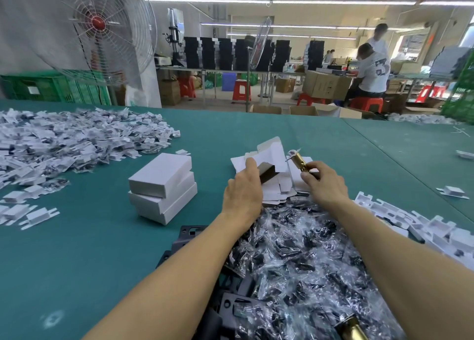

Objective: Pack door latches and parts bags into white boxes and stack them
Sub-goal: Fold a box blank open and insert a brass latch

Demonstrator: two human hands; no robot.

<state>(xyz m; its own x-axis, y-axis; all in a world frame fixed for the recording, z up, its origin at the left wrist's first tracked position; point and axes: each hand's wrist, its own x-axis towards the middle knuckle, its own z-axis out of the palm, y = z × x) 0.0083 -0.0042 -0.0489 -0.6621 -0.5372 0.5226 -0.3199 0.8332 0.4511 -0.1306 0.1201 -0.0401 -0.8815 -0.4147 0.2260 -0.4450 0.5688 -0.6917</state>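
Observation:
My left hand (pixel 243 188) holds an open white box (pixel 270 157) with its flaps up, the dark open end facing right. My right hand (pixel 324 183) grips a brass door latch (pixel 298 160) in clear wrap, its tip just right of the box mouth. Flat unfolded white boxes (pixel 279 190) lie under both hands. A stack of three closed white boxes (pixel 163 188) stands to the left. A heap of clear parts bags (pixel 302 257) with dark parts fills the near table between my forearms.
A big pile of white card inserts (pixel 71 139) covers the table's left. More white inserts (pixel 410 224) lie at the right. Black plastic trays (pixel 189 233) sit under the bags. Another brass latch (pixel 352 328) lies at the bottom edge. A fan (pixel 98 24) stands behind; people sit at far benches.

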